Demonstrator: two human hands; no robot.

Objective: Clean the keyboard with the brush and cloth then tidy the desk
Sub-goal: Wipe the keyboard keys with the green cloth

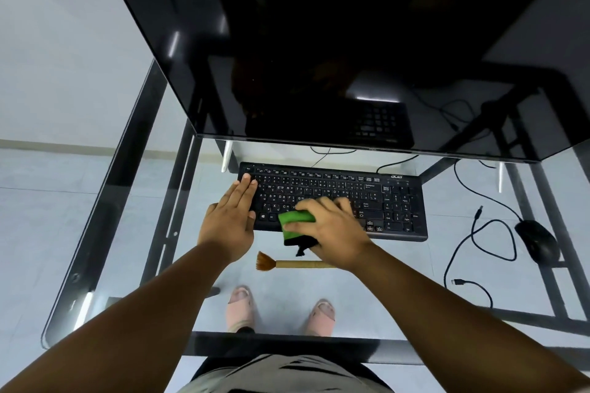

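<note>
A dark monitor [351, 41] fills the view beyond both hands, standing on the glass desk [134, 201]. The black keyboard [396, 201] lies under the hands. The left hand [230, 220] rests flat and released, fingers together, on the keyboard's left end. The right hand [332, 230] grips a green and black cloth [295, 226], pressed on the keys near the front edge, just right of the left hand. A black mouse [538, 241] sits well to the right of the right hand. The brush [287, 262] lies just nearer than the right hand, its handle seemingly tucked under the wrist.
</note>
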